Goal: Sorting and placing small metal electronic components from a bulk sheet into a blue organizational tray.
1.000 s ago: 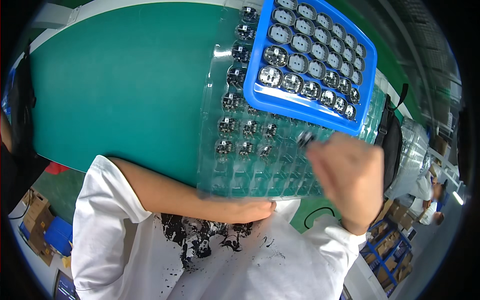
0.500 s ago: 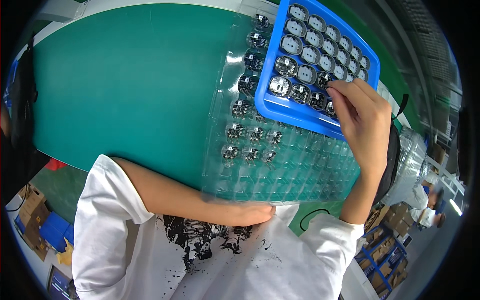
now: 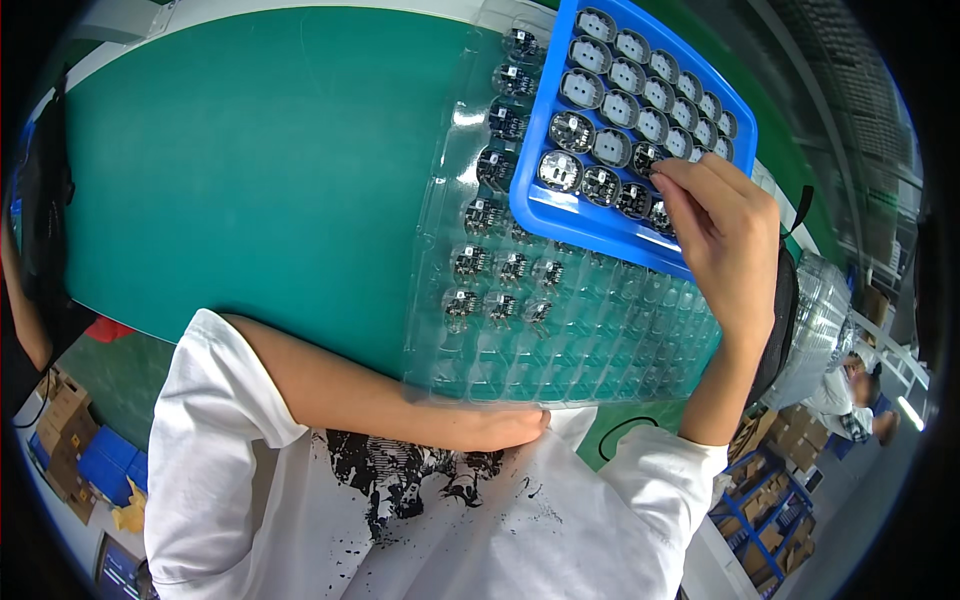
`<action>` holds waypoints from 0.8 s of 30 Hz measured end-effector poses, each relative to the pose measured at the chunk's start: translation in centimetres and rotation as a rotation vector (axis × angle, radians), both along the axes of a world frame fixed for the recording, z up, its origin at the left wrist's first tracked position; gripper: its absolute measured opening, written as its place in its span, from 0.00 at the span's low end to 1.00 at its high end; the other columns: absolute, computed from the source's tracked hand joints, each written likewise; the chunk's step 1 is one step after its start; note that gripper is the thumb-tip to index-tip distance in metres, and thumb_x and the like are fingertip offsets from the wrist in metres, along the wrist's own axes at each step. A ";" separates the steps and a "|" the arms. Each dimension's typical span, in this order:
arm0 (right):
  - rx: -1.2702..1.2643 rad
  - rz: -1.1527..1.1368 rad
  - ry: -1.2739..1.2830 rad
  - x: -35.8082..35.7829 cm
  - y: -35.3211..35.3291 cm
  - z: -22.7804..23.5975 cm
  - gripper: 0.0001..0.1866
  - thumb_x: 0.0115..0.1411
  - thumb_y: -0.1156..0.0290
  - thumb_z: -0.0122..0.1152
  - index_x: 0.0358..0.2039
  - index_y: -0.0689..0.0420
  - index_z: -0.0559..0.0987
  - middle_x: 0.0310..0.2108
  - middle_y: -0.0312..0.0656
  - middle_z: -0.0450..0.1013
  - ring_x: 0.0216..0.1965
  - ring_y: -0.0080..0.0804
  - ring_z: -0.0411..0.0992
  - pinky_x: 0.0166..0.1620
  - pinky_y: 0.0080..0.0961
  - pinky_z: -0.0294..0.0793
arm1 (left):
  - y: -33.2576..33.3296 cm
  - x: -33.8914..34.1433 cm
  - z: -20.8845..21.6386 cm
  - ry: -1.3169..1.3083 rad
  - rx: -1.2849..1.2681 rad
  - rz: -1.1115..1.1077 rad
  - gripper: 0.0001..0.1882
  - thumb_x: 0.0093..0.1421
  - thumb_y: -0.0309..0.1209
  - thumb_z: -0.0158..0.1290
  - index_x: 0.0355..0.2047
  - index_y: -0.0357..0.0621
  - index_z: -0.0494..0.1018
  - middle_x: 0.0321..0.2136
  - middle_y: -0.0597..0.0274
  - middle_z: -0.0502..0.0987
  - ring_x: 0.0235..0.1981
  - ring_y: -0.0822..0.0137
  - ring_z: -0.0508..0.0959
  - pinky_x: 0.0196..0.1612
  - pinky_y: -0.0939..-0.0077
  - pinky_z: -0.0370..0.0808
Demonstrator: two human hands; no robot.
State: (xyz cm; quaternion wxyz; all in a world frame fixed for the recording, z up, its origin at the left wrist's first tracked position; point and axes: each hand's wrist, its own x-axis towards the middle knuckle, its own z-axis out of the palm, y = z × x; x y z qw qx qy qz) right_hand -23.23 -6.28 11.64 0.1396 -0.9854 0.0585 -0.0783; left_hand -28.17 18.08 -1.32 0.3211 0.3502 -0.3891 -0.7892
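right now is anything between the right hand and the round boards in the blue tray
Nothing visible: the right hand has its fingertips already on the round boards in the near row of the blue tray, which sits on the clear tray.

I think this is a factory or workshop where small electronic parts get sorted. I see a big green work mat [image 3: 260, 170] on a long table. On it lies a clear plastic tray [image 3: 560, 330] with many little cups, and a blue tray [image 3: 560, 215] full of small round circuit boards [image 3: 572, 130]. On the floor to the left are cardboard boxes [image 3: 60, 410] and blue bins [image 3: 95, 465]. At the right, another worker [image 3: 845, 400] sits near blue shelves [image 3: 765, 500].
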 end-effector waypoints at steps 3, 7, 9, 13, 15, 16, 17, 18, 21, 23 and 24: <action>0.012 0.007 -0.006 0.1 -0.1 -0.1 0.06 0.55 0.82 0.65 0.34 0.64 0.82 0.20 0.41 0.68 0.18 0.28 0.65 0.23 0.24 0.61 | 0.3 0.3 0.0 0.005 0.004 -0.004 0.17 0.69 0.39 0.28 0.34 0.34 0.55 0.30 0.53 0.58 0.33 0.62 0.63 0.44 0.62 0.65; 0.033 -0.004 0.001 0.1 0.0 -0.1 0.06 0.55 0.82 0.65 0.34 0.64 0.82 0.20 0.41 0.68 0.18 0.28 0.65 0.23 0.24 0.61 | 0.3 0.4 0.0 0.009 0.007 -0.010 0.18 0.69 0.39 0.28 0.34 0.34 0.55 0.30 0.53 0.58 0.33 0.61 0.63 0.45 0.62 0.65; 0.016 -0.010 0.011 0.0 -0.1 0.0 0.05 0.55 0.82 0.65 0.34 0.64 0.82 0.20 0.41 0.68 0.18 0.28 0.65 0.23 0.24 0.61 | 0.3 0.3 -0.1 0.000 0.018 -0.038 0.19 0.70 0.40 0.27 0.35 0.34 0.56 0.32 0.53 0.61 0.36 0.61 0.64 0.46 0.63 0.65; 0.044 0.007 -0.002 0.1 -0.2 -0.5 0.06 0.55 0.81 0.66 0.34 0.64 0.82 0.19 0.41 0.68 0.18 0.28 0.65 0.23 0.24 0.61 | 1.5 0.0 -1.1 0.132 -0.087 0.088 0.19 0.71 0.42 0.28 0.36 0.36 0.58 0.34 0.55 0.63 0.38 0.62 0.64 0.48 0.63 0.64; 0.025 0.032 -0.014 0.1 -0.2 -0.8 0.06 0.54 0.81 0.66 0.34 0.64 0.82 0.19 0.41 0.68 0.18 0.28 0.65 0.23 0.25 0.61 | 1.3 -0.5 -1.3 0.108 -0.065 0.064 0.19 0.72 0.42 0.28 0.37 0.38 0.59 0.34 0.58 0.62 0.39 0.64 0.63 0.49 0.65 0.63; 0.024 0.030 -0.014 0.0 -0.3 -0.8 0.06 0.54 0.81 0.66 0.34 0.64 0.82 0.19 0.41 0.68 0.18 0.28 0.65 0.23 0.25 0.61 | 1.2 -0.6 -1.4 0.108 -0.066 0.062 0.19 0.72 0.42 0.28 0.37 0.38 0.59 0.34 0.58 0.62 0.39 0.64 0.63 0.49 0.65 0.63; 0.023 0.013 -0.009 -0.1 -0.3 -0.9 0.06 0.54 0.80 0.67 0.34 0.63 0.82 0.20 0.41 0.69 0.18 0.28 0.65 0.24 0.25 0.62 | 1.2 -0.8 -1.5 0.106 -0.069 0.061 0.19 0.72 0.42 0.28 0.36 0.38 0.59 0.34 0.58 0.62 0.39 0.64 0.63 0.49 0.65 0.63; 0.023 -0.004 -0.003 -0.2 -0.3 -0.9 0.07 0.54 0.79 0.67 0.34 0.63 0.82 0.20 0.41 0.70 0.18 0.29 0.66 0.24 0.24 0.62 | 1.2 -0.9 -1.6 0.104 -0.071 0.061 0.19 0.72 0.42 0.28 0.36 0.38 0.59 0.34 0.58 0.62 0.39 0.64 0.63 0.49 0.65 0.63; -0.029 -0.082 0.066 0.1 0.9 0.6 0.07 0.52 0.78 0.69 0.33 0.61 0.82 0.21 0.40 0.71 0.18 0.29 0.66 0.23 0.24 0.63 | 1.3 -1.4 -2.0 0.098 -0.075 0.066 0.18 0.72 0.42 0.29 0.36 0.38 0.59 0.34 0.58 0.61 0.38 0.64 0.63 0.49 0.65 0.63; 0.021 -0.011 0.041 -0.4 1.9 0.7 0.07 0.51 0.78 0.70 0.32 0.60 0.82 0.21 0.41 0.72 0.18 0.29 0.67 0.23 0.25 0.64 | 1.4 -1.8 -2.3 0.091 -0.074 0.079 0.18 0.72 0.42 0.29 0.36 0.38 0.59 0.34 0.58 0.61 0.38 0.64 0.63 0.49 0.65 0.63; 0.063 0.046 0.018 -0.8 2.4 0.9 0.08 0.50 0.77 0.70 0.31 0.60 0.82 0.22 0.41 0.72 0.18 0.29 0.68 0.23 0.26 0.64 | 1.4 -1.9 -2.5 0.090 -0.077 0.078 0.18 0.72 0.42 0.29 0.36 0.38 0.59 0.34 0.59 0.61 0.38 0.64 0.63 0.49 0.65 0.63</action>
